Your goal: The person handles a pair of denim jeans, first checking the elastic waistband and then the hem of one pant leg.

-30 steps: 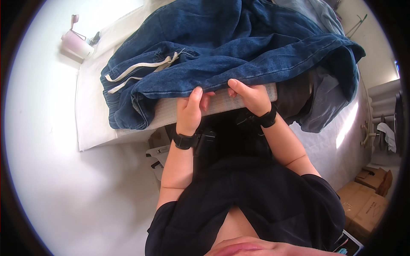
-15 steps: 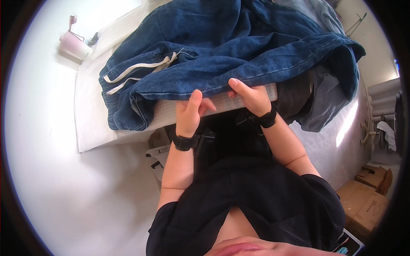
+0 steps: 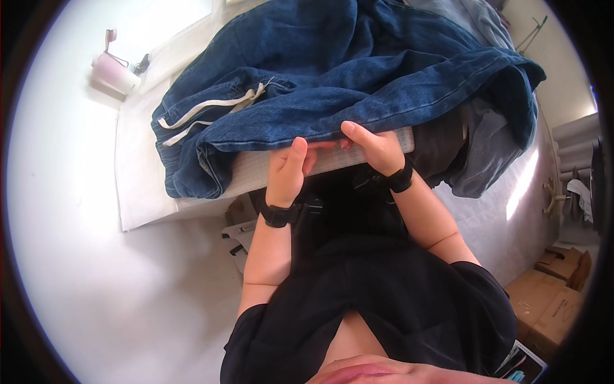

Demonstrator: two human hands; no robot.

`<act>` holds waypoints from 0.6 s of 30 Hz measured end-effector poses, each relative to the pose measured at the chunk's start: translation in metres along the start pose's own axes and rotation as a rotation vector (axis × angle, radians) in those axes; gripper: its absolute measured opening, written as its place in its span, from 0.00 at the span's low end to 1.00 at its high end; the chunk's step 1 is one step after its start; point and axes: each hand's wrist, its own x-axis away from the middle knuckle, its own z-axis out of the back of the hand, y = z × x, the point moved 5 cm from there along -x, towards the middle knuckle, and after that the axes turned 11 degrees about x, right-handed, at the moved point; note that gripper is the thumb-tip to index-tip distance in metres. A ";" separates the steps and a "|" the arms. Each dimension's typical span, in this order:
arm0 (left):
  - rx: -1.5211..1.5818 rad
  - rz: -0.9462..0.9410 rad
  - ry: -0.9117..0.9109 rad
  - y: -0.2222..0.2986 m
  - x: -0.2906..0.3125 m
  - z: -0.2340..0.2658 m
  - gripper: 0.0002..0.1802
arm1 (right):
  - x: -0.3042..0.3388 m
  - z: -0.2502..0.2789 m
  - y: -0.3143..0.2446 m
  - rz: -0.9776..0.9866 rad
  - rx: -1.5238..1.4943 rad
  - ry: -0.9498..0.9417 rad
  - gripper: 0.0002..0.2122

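Observation:
Dark blue denim trousers point(image 3: 300, 96) with a white drawstring point(image 3: 211, 112) lie in folds over the table, their elastic waist at the left. At the near seam, my right hand point(image 3: 382, 153) grips the denim edge, thumb on top and fingers tucked beneath. To its left, my left hand point(image 3: 288, 174) is closed at the same edge, thumb upright against the cloth. Its fingers stretch along under the seam toward my right fingertips. The underside of the cloth is partly hidden.
Pale cloth covers the table point(image 3: 144, 173). A pink and white cup point(image 3: 116, 73) stands at the far left. Grey garments point(image 3: 483, 153) hang over the right side. Cardboard boxes point(image 3: 543, 304) stand on the lower right, and a white cloth point(image 3: 581, 197) hangs at far right.
My left fingers have moved from in front of the seam to along its underside, nearer the right hand. My right hand keeps its grip, and the trousers have hardly moved.

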 end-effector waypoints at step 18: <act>0.058 -0.067 0.226 0.001 -0.005 0.006 0.17 | -0.004 -0.004 -0.003 0.104 0.003 -0.129 0.07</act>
